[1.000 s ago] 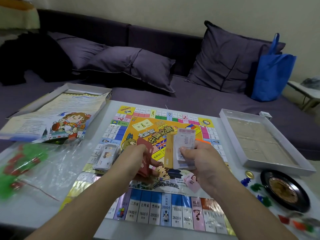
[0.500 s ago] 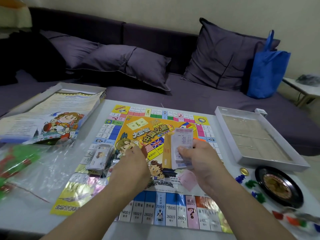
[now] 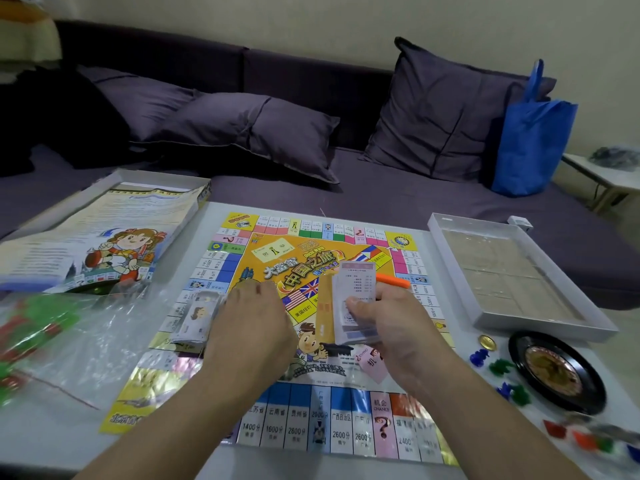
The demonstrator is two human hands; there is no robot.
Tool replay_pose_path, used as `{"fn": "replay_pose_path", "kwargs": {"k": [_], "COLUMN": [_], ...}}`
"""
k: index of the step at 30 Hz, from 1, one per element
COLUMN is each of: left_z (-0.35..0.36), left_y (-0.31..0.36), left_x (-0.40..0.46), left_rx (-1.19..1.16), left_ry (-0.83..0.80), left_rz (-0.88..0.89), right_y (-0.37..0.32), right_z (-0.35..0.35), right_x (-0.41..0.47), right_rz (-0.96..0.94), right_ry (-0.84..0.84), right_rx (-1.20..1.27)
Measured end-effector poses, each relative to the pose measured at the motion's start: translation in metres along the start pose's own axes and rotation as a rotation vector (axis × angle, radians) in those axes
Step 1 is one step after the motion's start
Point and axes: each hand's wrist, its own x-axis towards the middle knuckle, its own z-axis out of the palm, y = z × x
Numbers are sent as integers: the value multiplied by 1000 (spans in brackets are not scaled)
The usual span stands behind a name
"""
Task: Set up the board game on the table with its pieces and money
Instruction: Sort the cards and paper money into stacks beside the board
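1. A dark purple sofa (image 3: 311, 188) runs behind the desk (image 3: 48, 441), across the whole width of the view.
2. Two purple cushions (image 3: 256, 133) lie slumped together on its seat at left of centre.
3. A larger purple cushion (image 3: 440, 112) stands upright against the sofa back at the right.
4. A blue tote bag (image 3: 530, 143) stands just beside that cushion, its handle pointing up.
5. A dark heap (image 3: 59, 123) sits on the sofa at far left.
6. A small white side table (image 3: 620, 174) shows at the right edge, with something dark on top.
7. A pale wall (image 3: 311, 22) rises behind.
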Motion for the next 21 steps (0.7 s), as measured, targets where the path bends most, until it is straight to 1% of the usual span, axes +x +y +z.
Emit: {"fn": "replay_pose_path", "kwargs": {"k": [1, 3, 4, 5, 7, 9, 15, 21], "left_z": [-4, -10, -12, -12, -11, -11, -18, -23], "left_y": [2, 10, 15, 18, 21, 21, 14, 14], "left_x": [-1, -2, -3, -5, -8, -9, -9, -11], "left_rx": [-267, -897, -1131, -1287, -1468, -1534, -1525, -1515], "left_ry": [-21, -226, -343, -424, -495, -511, -493, -423], "left_rz": [-23, -177, -247, -289, -324, -306, -227, -181], "right_y": [0, 1, 3, 4, 7, 8, 7, 5], "right_z": [2, 5, 8, 10, 16, 20, 22, 15], "right_x": [-1, -2, -2, -3, -4, -5, -4, -1], "right_rz": [-1, -13, -24, -35, -56, -73, -115, -112], "right_ry": [-1, 8, 8, 0, -17, -8, 24, 49], "right_rx": [14, 30, 32, 32, 4, -25, -58, -39]}}
